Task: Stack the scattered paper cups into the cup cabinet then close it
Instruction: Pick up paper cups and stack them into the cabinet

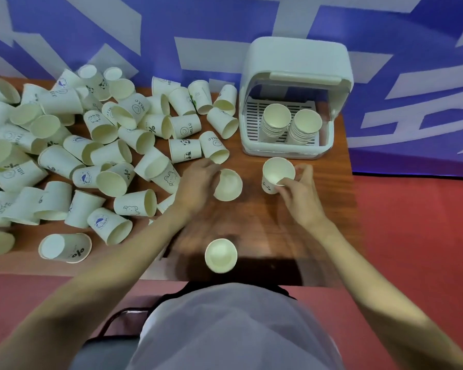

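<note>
Table (254,225): brown wood-grain top, rectangular, smooth with a faint sheen.

Cup cabinet (294,97): pale rounded plastic box, set at 1 o'clock on the table against the back edge. The curved lid is raised, so the front stands open. A slotted rack floor is seen inside.

Left stack (275,121) and right stack (306,126): nested paper cups, mouths up, stood side by side on the rack, rims ribbed where the cups overlap.

Loose cups (91,145): a large heap of cream paper cups, tapered and round-mouthed, spread from 9 to 11 o'clock. Most are lying on their sides. Small printed motifs are carried: "HELLO" smileys, pandas, bears, whales.

Left hand (195,182): placed at table centre; fingers are curled round a tilted cup (228,185), its mouth turned toward the camera.

Right hand (298,193): placed just right of centre, in front of the cabinet. The rim of an upright cup (277,174) is pinched between thumb and fingers; a dark mark is printed on its wall.

Single cup (220,255): stood upright at 6 o'clock near the front edge, apart from both hands.

Backdrop (171,30): blue wall with pale grey angular shapes. Floor (412,236): red, matte.
</note>
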`<state>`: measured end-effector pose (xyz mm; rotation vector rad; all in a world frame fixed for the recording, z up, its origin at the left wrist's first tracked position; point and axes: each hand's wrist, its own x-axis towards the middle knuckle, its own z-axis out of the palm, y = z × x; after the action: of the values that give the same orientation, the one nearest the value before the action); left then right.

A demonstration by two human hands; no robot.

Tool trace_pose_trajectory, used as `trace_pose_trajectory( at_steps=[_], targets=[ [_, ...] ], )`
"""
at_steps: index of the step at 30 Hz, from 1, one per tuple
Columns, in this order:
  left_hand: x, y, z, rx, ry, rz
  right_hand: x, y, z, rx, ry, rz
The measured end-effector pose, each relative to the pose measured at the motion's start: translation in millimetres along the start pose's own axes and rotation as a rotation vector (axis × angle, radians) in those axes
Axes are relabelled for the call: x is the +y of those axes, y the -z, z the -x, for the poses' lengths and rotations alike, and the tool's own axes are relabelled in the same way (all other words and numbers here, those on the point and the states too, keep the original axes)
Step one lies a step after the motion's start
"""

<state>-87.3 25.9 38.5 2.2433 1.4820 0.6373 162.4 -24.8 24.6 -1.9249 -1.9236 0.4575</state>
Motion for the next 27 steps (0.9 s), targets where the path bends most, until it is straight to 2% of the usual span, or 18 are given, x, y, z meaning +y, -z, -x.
trace_pose_trajectory(
  at_steps=[7, 14, 18, 27],
  targets=[
    [37, 14, -79, 0.192, -0.042, 0.099, 10, 50, -27, 0.292, 0.066, -0.045],
    [60, 9, -150, 0.278, 0.026, 0.094, 39, 75, -77, 0.375, 0.039, -0.068],
    [66, -8, -175, 0.271, 0.090, 0.124, 52, 74, -103, 0.375, -0.007, -0.066],
    [74, -41, -194, 0.223, 0.108, 0.050, 68, 60, -118, 0.244, -0.043, 0.012]
  ],
)
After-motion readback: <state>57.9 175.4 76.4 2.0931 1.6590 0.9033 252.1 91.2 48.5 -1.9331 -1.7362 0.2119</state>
